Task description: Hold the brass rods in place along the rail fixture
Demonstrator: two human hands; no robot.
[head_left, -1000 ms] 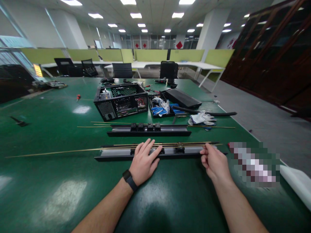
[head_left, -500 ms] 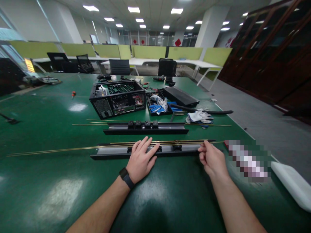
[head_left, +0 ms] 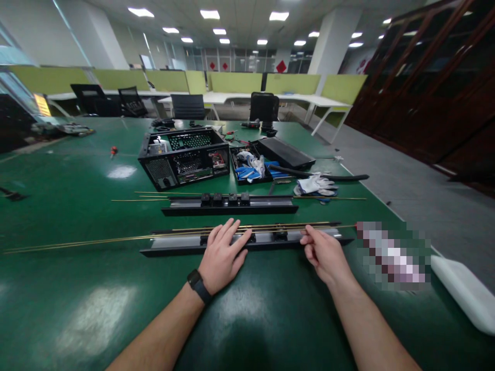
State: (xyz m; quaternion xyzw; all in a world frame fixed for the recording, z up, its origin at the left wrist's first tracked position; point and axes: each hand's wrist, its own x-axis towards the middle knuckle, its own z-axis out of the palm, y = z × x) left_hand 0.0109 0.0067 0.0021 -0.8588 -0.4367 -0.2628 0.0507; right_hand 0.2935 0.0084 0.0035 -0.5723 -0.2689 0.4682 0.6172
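Thin brass rods lie lengthwise over a long black channel with a pale inner face, their left ends reaching far past it. My left hand, with a dark watch on the wrist, rests palm down on the rods, fingers outstretched. Small black blocks sit inside the channel, some partly hidden by that hand. Toward the channel's right end, my right hand pinches a brass rod between thumb and fingertips; the exact contact is partly hidden.
Behind lies a second black channel with several black blocks and more rods. Farther back are an open computer case, a tray of gloves, loose white gloves and a black panel. A white object lies at right.
My right hand has slid left along the channel, and the rods' left ends have shifted a little left. My left hand stays in nearly the same place.
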